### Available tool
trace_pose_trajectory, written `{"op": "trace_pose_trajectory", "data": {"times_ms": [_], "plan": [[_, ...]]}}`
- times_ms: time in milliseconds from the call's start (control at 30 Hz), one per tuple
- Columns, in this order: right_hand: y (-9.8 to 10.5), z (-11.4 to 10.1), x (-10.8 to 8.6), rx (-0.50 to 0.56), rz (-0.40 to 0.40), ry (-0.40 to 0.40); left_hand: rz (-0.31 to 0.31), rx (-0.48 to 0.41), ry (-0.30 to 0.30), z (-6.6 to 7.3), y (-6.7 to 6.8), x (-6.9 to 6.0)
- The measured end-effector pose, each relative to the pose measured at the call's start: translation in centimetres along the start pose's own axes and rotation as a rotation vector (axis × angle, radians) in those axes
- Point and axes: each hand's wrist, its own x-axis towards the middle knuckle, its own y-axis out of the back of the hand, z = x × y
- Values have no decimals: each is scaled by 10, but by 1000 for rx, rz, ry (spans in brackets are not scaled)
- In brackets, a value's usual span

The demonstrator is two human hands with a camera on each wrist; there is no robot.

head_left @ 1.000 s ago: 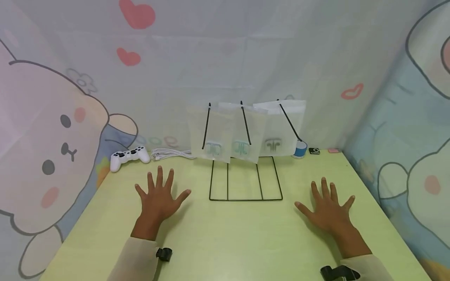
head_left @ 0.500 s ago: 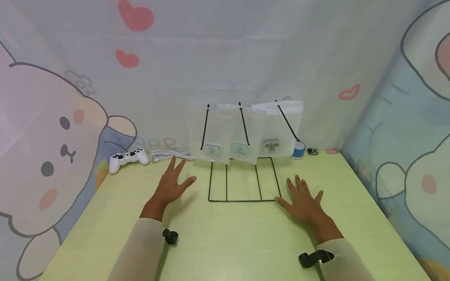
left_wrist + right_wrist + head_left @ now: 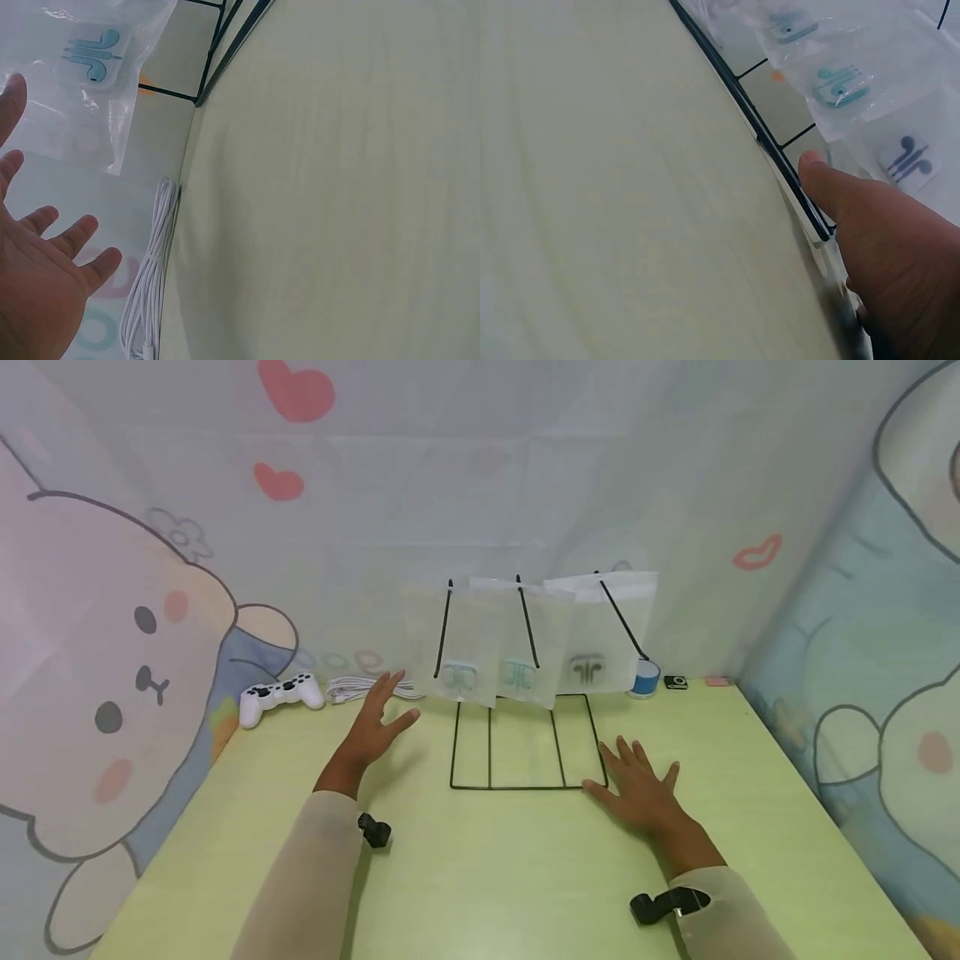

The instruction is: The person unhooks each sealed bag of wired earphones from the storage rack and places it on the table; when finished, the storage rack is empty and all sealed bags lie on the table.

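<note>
A black wire rack (image 3: 528, 787) stands at the middle back, with three clear plastic bags on its hooks. Earphones in small cases show in the left bag (image 3: 453, 631), the middle bag (image 3: 543, 635) and the right bag (image 3: 607, 635); the first two pairs look blue-green, the third dark. My left hand (image 3: 371, 727) is left of the rack, fingers spread, holding nothing, close to a coiled white cable (image 3: 345, 687). At the rack's front right corner is my right hand (image 3: 639, 791), fingers spread and thumb near the wire; whether it touches I cannot tell.
A white game controller (image 3: 280, 695) lies at the back left of the light green table (image 3: 480, 877). Behind the rack on the right are a blue and white round container (image 3: 644, 680), a small black device (image 3: 676, 682) and a small pink object (image 3: 717, 681).
My left hand has gone forward and right, turning on its side near the cable. My right hand has shifted left to the rack's front corner. The rack and bags stay put.
</note>
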Motion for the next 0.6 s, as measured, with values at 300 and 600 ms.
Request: {"op": "trace_pose_trajectory", "data": {"times_ms": [300,600], "plan": [[-2,3,-1,-32,30,8,34,-123,-54,8,-2,18],[-1,2,0,-32,29,11,91,-170,-108,26,8,43]]}}
